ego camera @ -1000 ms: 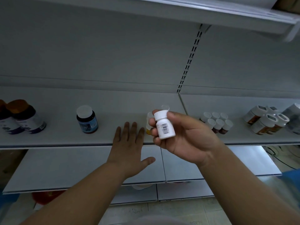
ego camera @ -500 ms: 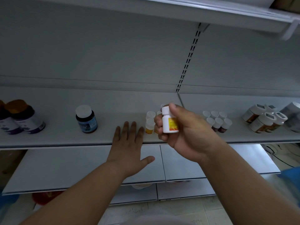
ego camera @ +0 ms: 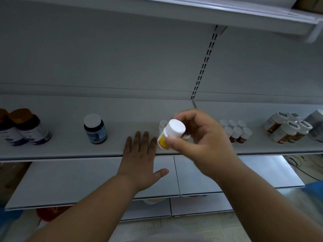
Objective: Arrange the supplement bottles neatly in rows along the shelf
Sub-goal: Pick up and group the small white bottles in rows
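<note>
- Though only the head view is on offer, we can read the key relation: the small white bottle (ego camera: 170, 134) sits in our right hand (ego camera: 197, 142), pinched between thumb and fingers, held above the front edge of the shelf (ego camera: 70, 147).
- Its long axis is tilted, white cap up and toward the camera, yellow label down and left; we judge it must come upright before it is set down.
- Just behind the bottle, partly hidden by it and the hand, stand a few matching white-capped bottles (ego camera: 162, 123); that cluster looks like the destination, and the right hand is the nearer one.
- Left hand (ego camera: 139, 154) lies flat and open on the shelf front, holding nothing.
- On the same shelf, left: a dark blue bottle (ego camera: 95, 129) alone, and brown-capped bottles (ego camera: 29, 127) at the edge.
- Right: a tidy block of small white-capped bottles (ego camera: 236, 131), then larger jars (ego camera: 288, 131), some leaning.
- We cannot tell what any bottle holds; all are capped.
</note>
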Tool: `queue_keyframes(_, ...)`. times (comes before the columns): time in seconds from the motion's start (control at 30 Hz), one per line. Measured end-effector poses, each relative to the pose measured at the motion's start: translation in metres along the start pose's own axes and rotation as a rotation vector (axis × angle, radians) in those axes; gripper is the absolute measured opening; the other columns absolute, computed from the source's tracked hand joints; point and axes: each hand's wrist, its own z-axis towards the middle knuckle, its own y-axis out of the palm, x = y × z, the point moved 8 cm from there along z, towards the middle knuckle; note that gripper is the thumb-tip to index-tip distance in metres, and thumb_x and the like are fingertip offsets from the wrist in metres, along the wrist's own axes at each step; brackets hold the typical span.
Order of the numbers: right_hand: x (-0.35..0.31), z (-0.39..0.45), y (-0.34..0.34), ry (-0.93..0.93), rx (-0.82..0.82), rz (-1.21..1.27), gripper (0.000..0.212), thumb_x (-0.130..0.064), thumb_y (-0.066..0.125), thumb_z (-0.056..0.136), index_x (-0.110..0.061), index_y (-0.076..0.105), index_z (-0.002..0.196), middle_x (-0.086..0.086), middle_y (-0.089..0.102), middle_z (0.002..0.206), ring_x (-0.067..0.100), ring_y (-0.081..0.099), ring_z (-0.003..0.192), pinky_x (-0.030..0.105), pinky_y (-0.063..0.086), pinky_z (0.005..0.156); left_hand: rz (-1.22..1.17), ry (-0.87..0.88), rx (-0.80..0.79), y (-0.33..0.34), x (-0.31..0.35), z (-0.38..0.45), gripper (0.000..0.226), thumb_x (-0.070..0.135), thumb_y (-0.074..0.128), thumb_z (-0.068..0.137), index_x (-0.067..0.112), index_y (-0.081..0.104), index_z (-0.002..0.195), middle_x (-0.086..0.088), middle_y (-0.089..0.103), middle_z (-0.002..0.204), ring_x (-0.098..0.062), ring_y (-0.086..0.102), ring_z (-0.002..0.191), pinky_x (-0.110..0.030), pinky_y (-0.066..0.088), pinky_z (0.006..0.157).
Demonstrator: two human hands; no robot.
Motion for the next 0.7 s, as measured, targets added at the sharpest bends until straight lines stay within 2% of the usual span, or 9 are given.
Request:
queue_keyframes(0.07,0.029,0.001,0.015,0.482,-0.058,0.574,0.033,-0.028,0.073,0.076,-0.008,0.061,0.1,0.011,0.064,0.084,0.02,0.06,0.066,0.028,0.051,0.059,0.005,-0.001,-0.001,0.0,0.0,-0.001,0.108,0.088,0.014,0.08,0.016,-0.011,0.157,-0.018,-0.011,0.165,-0.041,-0.015,0.15,-0.058,-0.007,0.119)
queue_keyframes(0.1,0.038,-0.001,0.024,0.664,-0.075,0.769,0.037,-0.033,0.068,0.077,-0.007,0.059,0.101,0.012,0.059,0.079,0.019,0.054,0.058,0.027,0.047,0.052,0.01,-0.006,-0.009,0.001,0.0,-0.001,0.108,0.088,0.014,0.081,0.016,-0.013,0.156,-0.018,-0.013,0.164,-0.041,-0.016,0.149,-0.058,-0.008,0.119)
queue_keyframes(0.17,0.051,0.006,0.024,0.774,-0.029,0.81,0.037,-0.033,0.065,0.082,-0.006,0.058,0.105,0.012,0.057,0.076,0.017,0.049,0.054,0.026,0.042,0.048,0.017,-0.012,-0.02,0.0,0.0,-0.001,0.107,0.088,0.014,0.081,0.017,-0.015,0.156,-0.017,-0.015,0.164,-0.04,-0.019,0.149,-0.058,-0.01,0.119)
queue_keyframes(0.23,0.058,0.026,0.004,0.655,0.094,0.54,0.024,-0.023,0.061,0.09,-0.004,0.062,0.104,0.011,0.062,0.077,0.019,0.056,0.058,0.03,0.045,0.052,0.025,-0.01,-0.021,-0.001,0.0,-0.001,0.107,0.088,0.013,0.081,0.016,-0.016,0.155,-0.017,-0.017,0.164,-0.04,-0.02,0.149,-0.058,-0.009,0.119)
queue_keyframes(0.3,0.05,0.053,-0.019,0.428,0.159,0.069,0.012,-0.018,0.059,0.092,-0.013,0.063,0.102,0.003,0.067,0.08,0.017,0.062,0.063,0.032,0.051,0.059,0.031,-0.008,-0.028,-0.002,0.0,0.0,0.107,0.088,0.012,0.081,0.016,-0.017,0.155,-0.018,-0.019,0.163,-0.04,-0.021,0.148,-0.059,-0.009,0.119)
queue_keyframes(0.4,0.044,0.091,-0.026,0.172,0.036,-0.568,0.017,-0.023,0.061,0.088,-0.028,0.058,0.103,-0.014,0.06,0.095,0.008,0.061,0.081,0.023,0.048,0.065,0.035,-0.011,-0.038,-0.002,0.001,0.0,0.107,0.087,0.012,0.081,0.016,-0.016,0.155,-0.017,-0.021,0.163,-0.04,-0.022,0.148,-0.058,-0.009,0.119)
queue_keyframes(0.47,0.052,0.106,-0.023,0.113,-0.075,-0.701,0.022,-0.023,0.063,0.086,-0.028,0.057,0.106,-0.015,0.059,0.098,0.007,0.057,0.085,0.02,0.043,0.066,0.03,-0.01,-0.037,-0.001,0.001,0.0,0.107,0.087,0.012,0.081,0.016,-0.015,0.156,-0.017,-0.021,0.163,-0.04,-0.021,0.148,-0.059,-0.009,0.118)
queue_keyframes(0.57,0.072,0.12,-0.02,0.101,-0.172,-0.776,0.025,-0.02,0.068,0.082,-0.024,0.06,0.106,-0.011,0.061,0.098,0.011,0.058,0.089,0.029,0.049,0.078,0.008,-0.007,-0.019,0.0,0.0,0.001,0.107,0.087,0.01,0.08,0.016,-0.014,0.156,-0.018,-0.02,0.163,-0.04,-0.021,0.148,-0.059,-0.009,0.118)
queue_keyframes(0.7,0.089,0.127,-0.015,0.102,-0.203,-0.784,0.021,-0.023,0.069,0.079,-0.03,0.06,0.096,-0.018,0.06,0.086,0.009,0.057,0.086,0.034,0.049,0.083,0.004,0.0,-0.004,0.0,0.0,0.001,0.108,0.087,0.009,0.078,0.015,-0.008,0.157,-0.019,-0.014,0.164,-0.041,-0.016,0.149,-0.06,-0.007,0.119)
